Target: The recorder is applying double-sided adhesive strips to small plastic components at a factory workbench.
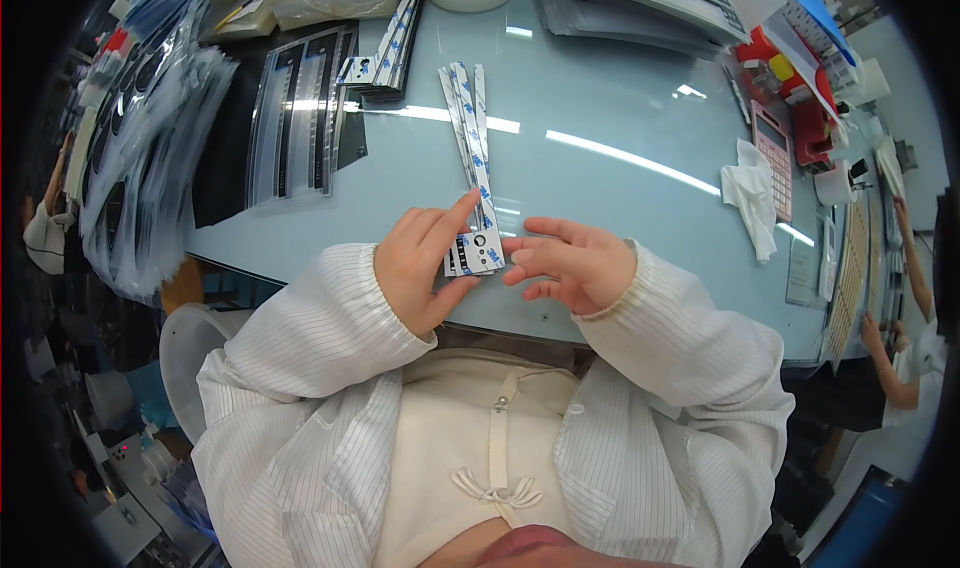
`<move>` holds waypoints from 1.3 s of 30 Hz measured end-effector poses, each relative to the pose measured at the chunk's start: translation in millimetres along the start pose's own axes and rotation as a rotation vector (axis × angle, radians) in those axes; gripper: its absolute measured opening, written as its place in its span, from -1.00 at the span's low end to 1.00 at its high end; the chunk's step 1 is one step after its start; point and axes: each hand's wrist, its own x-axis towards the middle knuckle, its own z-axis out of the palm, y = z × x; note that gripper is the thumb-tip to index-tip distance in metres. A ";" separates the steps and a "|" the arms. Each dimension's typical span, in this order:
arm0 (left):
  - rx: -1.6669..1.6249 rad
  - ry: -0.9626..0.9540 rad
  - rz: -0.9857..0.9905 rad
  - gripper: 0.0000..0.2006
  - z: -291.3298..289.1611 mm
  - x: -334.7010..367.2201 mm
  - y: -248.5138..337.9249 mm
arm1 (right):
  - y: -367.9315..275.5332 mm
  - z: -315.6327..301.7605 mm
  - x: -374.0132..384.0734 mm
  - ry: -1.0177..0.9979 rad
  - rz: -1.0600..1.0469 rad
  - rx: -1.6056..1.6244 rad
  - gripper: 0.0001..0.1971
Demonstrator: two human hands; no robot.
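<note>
A small fanned stack of narrow, L-shaped white strips with blue print lies on the glass tabletop in front of me. Its wide end, with small cut-outs, points toward me. My left hand is at the stack's left side, fingers spread. Its index finger rests along the strips, and the thumb is by the near edge of the wide end. My right hand is on the other side, palm partly turned up and fingers apart. Its fingertips come close to the right edge; whether they touch it I cannot tell.
More such strips are piled farther back, beside clear-windowed black sheets. Clear plastic sleeves hang over the left edge. Stacked clear sheets lie at the back. On the right are a pink calculator and a crumpled tissue.
</note>
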 end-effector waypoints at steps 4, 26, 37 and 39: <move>-0.042 -0.016 -0.002 -0.17 -1.4 -2.4 -4.3 | -8.4 10.7 7.7 0.036 0.076 -0.132 -0.22; -0.742 -0.027 0.124 -0.39 -14.3 -2.0 4.6 | -26.0 7.5 -3.2 0.331 -1.374 -1.423 0.02; -0.995 -0.263 0.148 -0.53 -22.6 48.9 -17.3 | -44.3 -45.3 -0.7 0.159 -1.140 -1.449 -0.71; -0.679 -0.125 0.202 -0.47 -23.0 61.7 -27.7 | -38.9 -47.8 3.4 0.186 -1.164 -1.511 -0.76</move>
